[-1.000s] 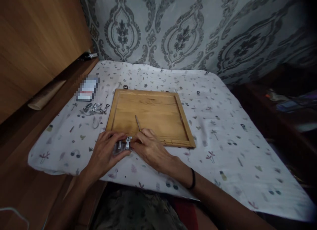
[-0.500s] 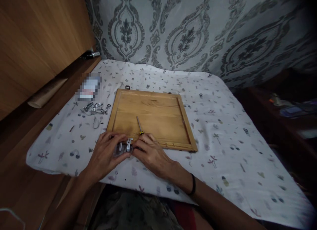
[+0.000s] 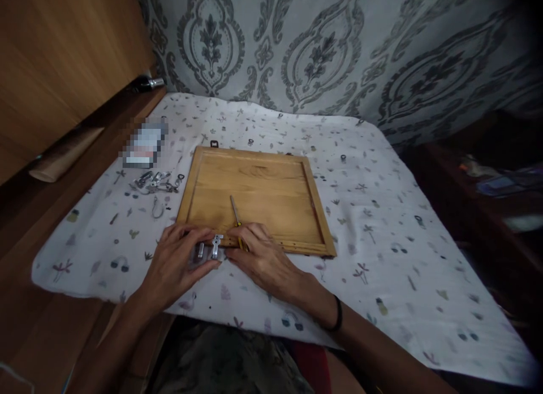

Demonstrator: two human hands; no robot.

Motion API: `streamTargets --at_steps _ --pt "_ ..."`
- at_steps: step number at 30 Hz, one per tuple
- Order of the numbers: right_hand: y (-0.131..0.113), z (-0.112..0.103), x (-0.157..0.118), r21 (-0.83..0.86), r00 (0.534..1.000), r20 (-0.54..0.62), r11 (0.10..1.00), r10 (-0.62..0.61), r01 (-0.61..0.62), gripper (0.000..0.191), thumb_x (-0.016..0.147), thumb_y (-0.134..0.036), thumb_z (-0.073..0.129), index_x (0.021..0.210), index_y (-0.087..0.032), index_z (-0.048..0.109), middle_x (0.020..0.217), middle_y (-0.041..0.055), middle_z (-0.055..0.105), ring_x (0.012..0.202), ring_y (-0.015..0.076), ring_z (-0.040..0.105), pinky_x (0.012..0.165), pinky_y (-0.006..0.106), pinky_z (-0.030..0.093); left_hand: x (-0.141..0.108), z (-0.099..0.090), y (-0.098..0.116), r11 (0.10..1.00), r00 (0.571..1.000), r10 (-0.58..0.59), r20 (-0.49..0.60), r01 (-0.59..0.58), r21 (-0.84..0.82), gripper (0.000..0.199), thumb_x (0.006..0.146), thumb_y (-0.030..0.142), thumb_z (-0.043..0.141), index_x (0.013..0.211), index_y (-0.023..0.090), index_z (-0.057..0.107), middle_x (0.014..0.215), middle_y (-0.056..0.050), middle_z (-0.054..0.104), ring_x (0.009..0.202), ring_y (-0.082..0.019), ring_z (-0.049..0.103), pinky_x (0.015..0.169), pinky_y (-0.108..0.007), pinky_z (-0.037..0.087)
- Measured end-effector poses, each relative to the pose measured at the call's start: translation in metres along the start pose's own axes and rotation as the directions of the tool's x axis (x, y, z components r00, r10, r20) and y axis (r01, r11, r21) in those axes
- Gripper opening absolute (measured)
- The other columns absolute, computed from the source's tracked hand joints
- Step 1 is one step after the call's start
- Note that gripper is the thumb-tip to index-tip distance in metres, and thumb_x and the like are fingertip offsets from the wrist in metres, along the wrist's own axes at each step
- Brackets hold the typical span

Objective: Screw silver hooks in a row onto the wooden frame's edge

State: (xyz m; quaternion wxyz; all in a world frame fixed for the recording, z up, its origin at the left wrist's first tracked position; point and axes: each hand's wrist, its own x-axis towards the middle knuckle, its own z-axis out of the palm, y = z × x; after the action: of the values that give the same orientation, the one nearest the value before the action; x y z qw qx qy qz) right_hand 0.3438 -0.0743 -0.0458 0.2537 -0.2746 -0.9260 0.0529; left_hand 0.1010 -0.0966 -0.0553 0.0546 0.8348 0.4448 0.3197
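My left hand (image 3: 172, 265) is at the near-left edge of a shallow framed wooden panel (image 3: 263, 185), its thumb and fingers closed around a silver metal latch (image 3: 216, 246). The latch sits against the panel's front rim, with another small metal piece (image 3: 201, 250) beside it near my fingers. My right hand (image 3: 265, 261) is just right of the latch, fingers curled round a screwdriver (image 3: 235, 210) with a yellow and black handle. The screwdriver's shaft points away from me over the panel. My fingers partly hide the handle.
Left of the panel lies a pile of metal hardware (image 3: 156, 182) with a wire loop (image 3: 158, 207). Beyond it is a blurred-out packet-like object (image 3: 145, 142). A patterned white cloth (image 3: 373, 258) covers the surface. A wooden cabinet (image 3: 72, 49) stands at left and a patterned curtain (image 3: 322, 55) behind.
My right fingers have drawn slightly back from the latch, and more of the screwdriver's yellow handle shows. My left hand stays at the latch. The whole view has shifted slightly.
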Motion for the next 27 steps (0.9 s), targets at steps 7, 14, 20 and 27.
streamTargets --at_steps 7,14,20,27 --pt "-0.002 0.002 0.002 0.028 0.999 0.010 0.999 -0.031 0.031 0.020 0.105 -0.013 0.053 0.094 -0.016 0.070 0.116 0.0106 0.070 0.107 0.0234 0.054 0.099 0.043 0.049 0.000 0.000 0.000 1.000 1.000 -0.015 0.004 0.015 -0.011 0.042 0.097 0.045 0.067 0.130 0.021 0.057 0.113 -0.009 0.076 0.108 -0.029 0.066 0.095 -0.045 0.050" --pt "-0.001 -0.001 -0.002 -0.005 0.994 0.024 0.995 -0.104 0.104 0.018 0.104 -0.011 0.055 0.095 -0.016 0.069 0.113 0.0088 0.072 0.107 0.0219 0.056 0.109 0.045 0.044 -0.001 0.000 0.000 0.999 0.999 -0.038 0.001 0.038 -0.021 0.041 0.097 0.043 0.068 0.132 0.024 0.058 0.111 -0.008 0.076 0.106 -0.029 0.068 0.095 -0.046 0.052" --pt "0.000 -0.004 0.000 -0.003 0.992 0.050 0.993 -0.118 0.118 0.021 0.105 -0.010 0.052 0.094 -0.015 0.068 0.102 0.0082 0.073 0.096 0.0217 0.056 0.092 0.040 0.049 -0.001 0.001 0.000 0.999 0.999 -0.033 0.007 0.033 -0.009 0.040 0.097 0.043 0.067 0.131 0.024 0.057 0.111 -0.009 0.077 0.107 -0.030 0.068 0.095 -0.047 0.052" --pt "0.001 -0.009 -0.002 0.073 1.000 -0.023 0.997 0.006 -0.004 0.015 0.105 -0.018 0.056 0.098 -0.014 0.068 0.116 0.0131 0.070 0.107 0.0257 0.056 0.094 0.043 0.052 0.000 0.000 0.000 1.000 1.000 -0.028 0.009 0.028 0.000 0.040 0.098 0.045 0.066 0.130 0.024 0.056 0.110 -0.008 0.077 0.106 -0.029 0.068 0.096 -0.046 0.051"
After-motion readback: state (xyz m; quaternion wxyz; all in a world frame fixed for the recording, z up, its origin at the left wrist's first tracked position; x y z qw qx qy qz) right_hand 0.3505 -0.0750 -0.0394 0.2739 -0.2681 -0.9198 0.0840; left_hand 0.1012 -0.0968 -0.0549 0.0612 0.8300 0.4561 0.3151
